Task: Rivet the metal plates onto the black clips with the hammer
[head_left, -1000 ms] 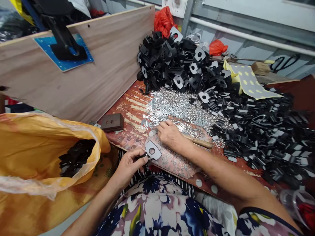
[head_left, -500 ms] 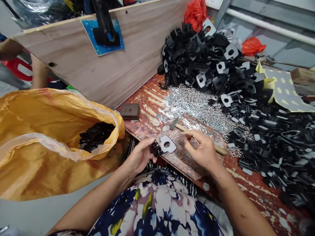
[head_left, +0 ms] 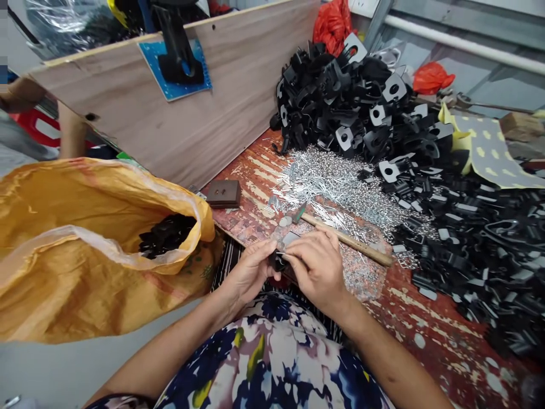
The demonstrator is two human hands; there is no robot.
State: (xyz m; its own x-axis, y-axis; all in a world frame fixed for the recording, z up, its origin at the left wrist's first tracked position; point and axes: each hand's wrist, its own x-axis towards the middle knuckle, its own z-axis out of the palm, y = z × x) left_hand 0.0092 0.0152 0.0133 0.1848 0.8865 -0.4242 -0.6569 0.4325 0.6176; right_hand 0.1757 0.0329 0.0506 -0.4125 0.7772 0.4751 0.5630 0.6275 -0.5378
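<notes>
My left hand (head_left: pixel 252 267) is closed around a black plastic clip (head_left: pixel 279 261) with a flat grey pad, held just over the table's front edge. Against the clip, my right hand (head_left: pixel 317 264) pinches a thin metal pin (head_left: pixel 281 253), whose tip points left into the clip. My fingers cover much of both parts. Just beyond my right hand lies a hammer (head_left: pixel 347 238) with a wooden handle and a green head. Behind it spreads a heap of loose silvery pins (head_left: pixel 327 179).
Black clip parts (head_left: pixel 340 85) are piled at the back and right. An open yellow sack (head_left: pixel 85 295) stands on the left with black parts inside. A brown block (head_left: pixel 223 193) sits near a wooden partition (head_left: pixel 238 74). Another person's arm (head_left: pixel 70 130) shows at far left.
My right hand has moved left from above the hammer handle to the clip, bringing the pin against it. My left hand has stayed nearly in place.
</notes>
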